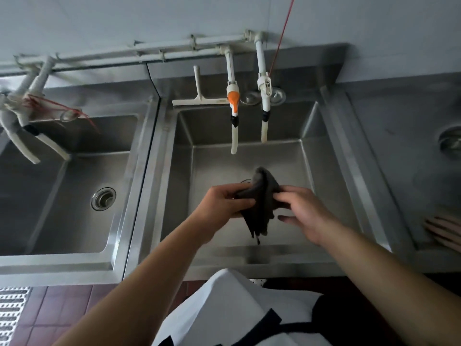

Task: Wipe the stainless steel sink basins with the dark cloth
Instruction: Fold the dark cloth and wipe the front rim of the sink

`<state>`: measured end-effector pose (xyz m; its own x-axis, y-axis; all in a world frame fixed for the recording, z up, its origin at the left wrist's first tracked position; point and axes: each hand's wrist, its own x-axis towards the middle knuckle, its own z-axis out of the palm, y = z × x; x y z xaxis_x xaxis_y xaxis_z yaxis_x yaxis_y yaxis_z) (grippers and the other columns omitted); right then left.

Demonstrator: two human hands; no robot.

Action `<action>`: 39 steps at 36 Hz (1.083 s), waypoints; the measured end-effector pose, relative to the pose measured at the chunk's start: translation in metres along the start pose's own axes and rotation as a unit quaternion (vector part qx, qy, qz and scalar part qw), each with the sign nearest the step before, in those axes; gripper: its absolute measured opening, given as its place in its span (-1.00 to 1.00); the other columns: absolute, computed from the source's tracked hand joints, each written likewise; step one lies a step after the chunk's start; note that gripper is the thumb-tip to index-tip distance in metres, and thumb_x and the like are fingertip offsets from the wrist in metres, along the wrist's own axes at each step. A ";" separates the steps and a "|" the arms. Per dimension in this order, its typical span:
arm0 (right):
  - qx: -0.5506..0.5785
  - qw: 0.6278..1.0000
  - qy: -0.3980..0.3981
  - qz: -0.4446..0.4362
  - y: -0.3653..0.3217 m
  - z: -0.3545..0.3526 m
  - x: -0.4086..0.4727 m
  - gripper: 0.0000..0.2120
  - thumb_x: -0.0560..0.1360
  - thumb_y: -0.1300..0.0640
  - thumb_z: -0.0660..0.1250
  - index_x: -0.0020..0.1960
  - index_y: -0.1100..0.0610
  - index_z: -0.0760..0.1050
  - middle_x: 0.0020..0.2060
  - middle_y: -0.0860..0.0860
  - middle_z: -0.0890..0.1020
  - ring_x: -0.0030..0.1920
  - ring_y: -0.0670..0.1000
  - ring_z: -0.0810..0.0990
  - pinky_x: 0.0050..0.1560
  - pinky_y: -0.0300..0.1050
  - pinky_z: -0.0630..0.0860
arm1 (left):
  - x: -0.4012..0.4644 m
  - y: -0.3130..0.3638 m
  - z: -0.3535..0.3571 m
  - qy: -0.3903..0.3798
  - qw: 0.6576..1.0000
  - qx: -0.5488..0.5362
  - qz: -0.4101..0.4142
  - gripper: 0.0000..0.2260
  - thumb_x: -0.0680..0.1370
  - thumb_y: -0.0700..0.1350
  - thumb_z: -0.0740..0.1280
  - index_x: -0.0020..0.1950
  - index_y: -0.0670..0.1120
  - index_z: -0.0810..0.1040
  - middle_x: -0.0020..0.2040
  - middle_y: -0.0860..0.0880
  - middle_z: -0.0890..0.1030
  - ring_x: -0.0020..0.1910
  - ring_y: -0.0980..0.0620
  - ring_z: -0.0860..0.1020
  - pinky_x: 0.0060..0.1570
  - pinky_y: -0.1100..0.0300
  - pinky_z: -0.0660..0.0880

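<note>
With both your left hand (225, 203) and right hand (303, 211) gripping the cloth (262, 201), bunch it, then press it onto the basin (324, 176) floor below them.

Both arms reach forward, left grip (224, 203) closed, right grip (303, 211) pinching.

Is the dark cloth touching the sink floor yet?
Cannot tell. In the head view the cloth hangs bunched between both hands above the sink, but looking straight down hides any gap.

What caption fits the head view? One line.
Both hands, left hand and right hand, bunch the dark cloth above the middle sink basin.
</note>
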<state>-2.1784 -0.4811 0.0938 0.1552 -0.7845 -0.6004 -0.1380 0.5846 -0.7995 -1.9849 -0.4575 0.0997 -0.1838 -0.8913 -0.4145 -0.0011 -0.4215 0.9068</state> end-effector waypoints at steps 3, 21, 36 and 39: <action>-0.003 0.999 0.023 -0.033 -0.012 0.002 -0.012 -0.81 0.56 0.20 0.27 0.00 0.05 0.65 -0.16 0.00 0.73 0.02 0.02 0.66 0.09 0.03 0.52 | -0.012 0.010 -0.023 -0.010 1.000 0.014 0.026 -0.72 0.53 -0.33 0.37 0.14 -0.03 0.68 0.03 -0.09 0.72 0.06 -0.04 0.68 0.04 0.16 0.60; 0.094 0.976 -0.196 0.008 0.011 0.034 -0.071 -0.48 0.14 -0.21 0.65 0.05 -0.06 0.70 -0.02 0.02 0.73 -0.04 0.01 0.70 -0.08 -0.06 0.63 | -0.074 -0.001 -0.094 0.036 0.995 -0.046 -0.075 -0.79 0.66 -0.13 0.23 0.25 -0.05 0.57 0.17 -0.22 0.61 0.01 -0.12 0.59 -0.12 0.04 0.57; 0.046 0.992 0.071 0.089 0.124 0.084 -0.043 -0.79 0.56 0.33 0.30 0.03 0.09 0.64 -0.01 0.09 0.73 -0.07 0.04 0.70 0.04 -0.04 0.59 | -0.079 -0.112 -0.115 0.038 0.968 -0.077 -0.236 -0.73 0.51 -0.25 0.44 0.16 0.01 0.62 0.04 -0.07 0.71 -0.01 -0.08 0.68 -0.13 0.01 0.65; -0.009 0.993 0.101 0.064 0.123 0.075 -0.041 -0.80 0.56 0.32 0.31 0.11 0.15 0.64 -0.05 0.08 0.72 -0.07 0.03 0.67 -0.01 -0.08 0.58 | -0.070 -0.117 -0.110 0.062 0.980 -0.026 -0.189 -0.58 0.45 -0.39 0.45 0.24 -0.06 0.57 0.09 -0.12 0.68 0.02 -0.12 0.67 -0.03 -0.08 0.65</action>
<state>-2.1279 -0.3617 0.0185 -0.0637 -0.7306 -0.6798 -0.1619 0.6797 -0.7154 -1.8641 -0.3641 0.0148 -0.0601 -0.6825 -0.7285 0.0051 -0.7300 0.6835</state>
